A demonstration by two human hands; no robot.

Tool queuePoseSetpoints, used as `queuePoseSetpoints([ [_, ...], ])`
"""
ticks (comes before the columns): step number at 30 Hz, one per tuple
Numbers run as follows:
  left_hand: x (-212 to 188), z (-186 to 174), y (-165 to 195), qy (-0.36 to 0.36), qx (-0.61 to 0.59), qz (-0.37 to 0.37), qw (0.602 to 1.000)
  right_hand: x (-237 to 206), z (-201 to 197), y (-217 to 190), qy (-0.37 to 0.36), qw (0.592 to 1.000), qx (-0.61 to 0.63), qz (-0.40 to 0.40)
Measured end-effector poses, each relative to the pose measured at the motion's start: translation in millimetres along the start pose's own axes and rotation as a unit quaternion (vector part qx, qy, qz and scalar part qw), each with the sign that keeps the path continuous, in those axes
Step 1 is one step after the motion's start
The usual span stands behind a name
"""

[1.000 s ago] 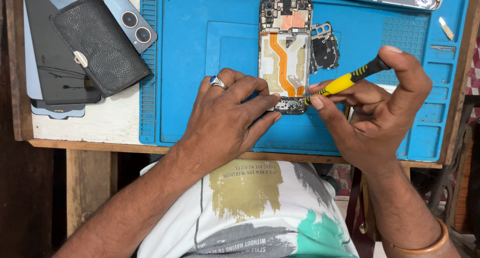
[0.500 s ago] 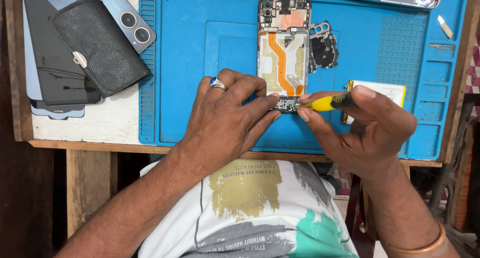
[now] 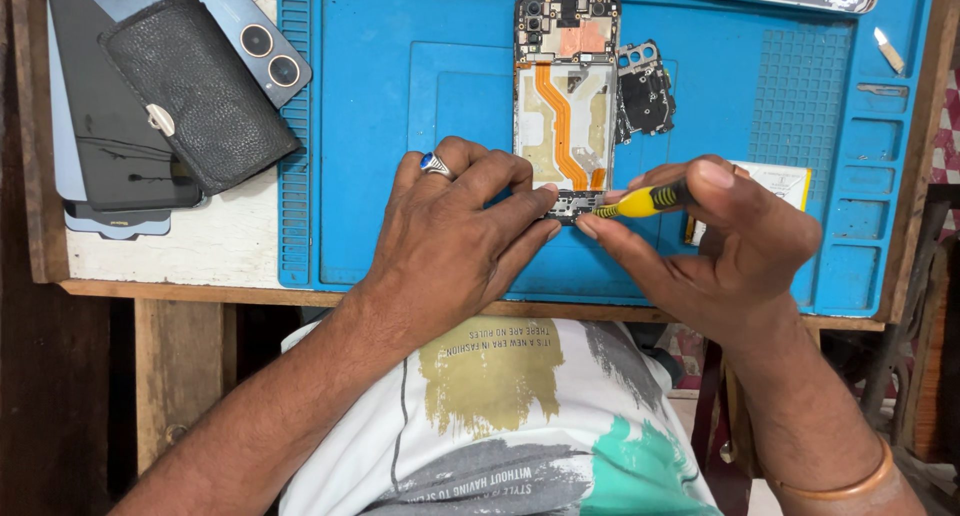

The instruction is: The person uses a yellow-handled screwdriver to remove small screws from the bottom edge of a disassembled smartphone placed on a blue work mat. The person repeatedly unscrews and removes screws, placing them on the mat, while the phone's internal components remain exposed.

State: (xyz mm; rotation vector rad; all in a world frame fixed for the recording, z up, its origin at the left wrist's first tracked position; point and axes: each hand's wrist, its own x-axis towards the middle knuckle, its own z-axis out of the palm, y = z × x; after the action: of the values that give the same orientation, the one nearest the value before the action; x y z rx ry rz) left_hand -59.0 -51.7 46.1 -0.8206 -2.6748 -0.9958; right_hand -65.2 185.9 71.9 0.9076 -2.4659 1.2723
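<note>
At the near end of the opened phone [image 3: 565, 106], the screwdriver [image 3: 640, 201], pinched by the right hand [image 3: 720, 246], has been lowered flatter; the left hand [image 3: 450, 246] is pressed flat beside it, with bare blue mat [image 3: 400, 106] left open at far left.

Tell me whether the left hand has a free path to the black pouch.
Probably yes: the left hand rests at the opened phone, and only bare blue mat lies between it and the pouch.

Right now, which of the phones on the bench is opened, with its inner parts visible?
The phone on the blue mat, the opened phone with the orange ribbon cable. The phones stacked at the left under the black pouch are closed.
</note>
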Motion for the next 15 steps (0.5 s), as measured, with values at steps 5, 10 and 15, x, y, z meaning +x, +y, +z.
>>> queuePoseSetpoints([
  [5, 1, 0, -1, 0.006, 0.005, 0.004, 1.0, 7, 0, 1, -0.041, 0.996, 0.056, -0.058],
  [10, -2, 1, -1, -0.001, 0.002, -0.001, 1.0, 1, 4, -6, -0.021, 0.999, 0.025, -0.034],
  [15, -3, -2, 2, 0.007, 0.009, 0.007, 1.0, -1, 10, -6, 0.027, 0.997, -0.042, -0.065],
])
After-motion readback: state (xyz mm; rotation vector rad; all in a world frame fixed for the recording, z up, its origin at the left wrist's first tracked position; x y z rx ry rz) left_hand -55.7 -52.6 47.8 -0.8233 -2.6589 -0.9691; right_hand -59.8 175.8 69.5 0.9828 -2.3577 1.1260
